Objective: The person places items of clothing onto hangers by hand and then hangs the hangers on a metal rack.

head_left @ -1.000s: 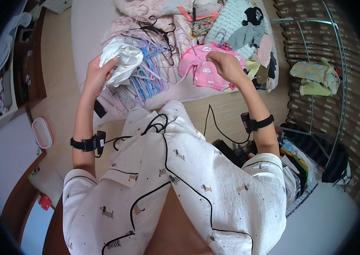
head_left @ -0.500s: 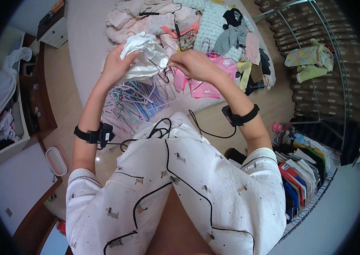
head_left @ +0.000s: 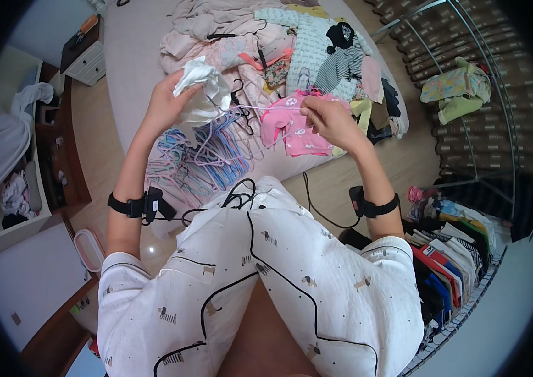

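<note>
A bunched white garment [head_left: 206,85] hangs from my left hand [head_left: 164,103], its fingers closed on the cloth. My right hand [head_left: 332,122] pinches the end of a thin lavender clothes hanger [head_left: 272,109], which stretches left toward the garment. Whether the hanger's far part sits inside the cloth I cannot tell. Under the garment lies a heap of pink, blue and purple hangers [head_left: 216,160] on the bed. A pink printed garment [head_left: 307,139] lies just below and beside my right hand.
Piled clothes [head_left: 304,53] and a pale pink blanket [head_left: 184,28] cover the bed [head_left: 129,75]. At right stands a metal rack [head_left: 511,125] with a garment over it, above a row of hung clothes [head_left: 449,264]. A white drawer cabinet [head_left: 87,61] stands at far left. Cables hang near my waist.
My right hand has moved right, away from the left, and the lavender hanger now shows stretched between them. My left hand and the white garment have shifted slightly left and down.
</note>
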### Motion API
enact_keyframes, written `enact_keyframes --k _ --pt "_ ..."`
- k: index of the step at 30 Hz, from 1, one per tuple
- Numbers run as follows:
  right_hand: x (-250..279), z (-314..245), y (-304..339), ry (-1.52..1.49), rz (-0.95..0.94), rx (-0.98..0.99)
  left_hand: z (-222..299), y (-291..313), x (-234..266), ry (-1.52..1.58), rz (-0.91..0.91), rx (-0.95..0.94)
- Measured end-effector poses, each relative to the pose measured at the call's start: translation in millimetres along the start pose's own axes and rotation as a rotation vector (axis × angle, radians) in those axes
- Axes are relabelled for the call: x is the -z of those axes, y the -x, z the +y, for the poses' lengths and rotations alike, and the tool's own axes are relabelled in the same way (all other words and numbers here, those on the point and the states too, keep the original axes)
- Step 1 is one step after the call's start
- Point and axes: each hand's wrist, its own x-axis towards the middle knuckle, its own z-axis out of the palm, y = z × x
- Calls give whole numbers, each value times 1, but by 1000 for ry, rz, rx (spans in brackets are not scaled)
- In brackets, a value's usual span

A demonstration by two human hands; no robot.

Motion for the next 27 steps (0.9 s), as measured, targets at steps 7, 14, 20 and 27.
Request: enact_keyframes --k 7,14,20,27 --pt "-23 1 6 -181 157 91 48 5 -8 -511 -80 -369" --pt "-33 -13 8 -481 314 -24 48 18 -2 -466 5 -421" --pt "-8 2 36 -608 382 -193 39 28 32 -693 367 -400" --pt "-4 7 42 -649 460 -216 13 36 28 -551 409 -238"
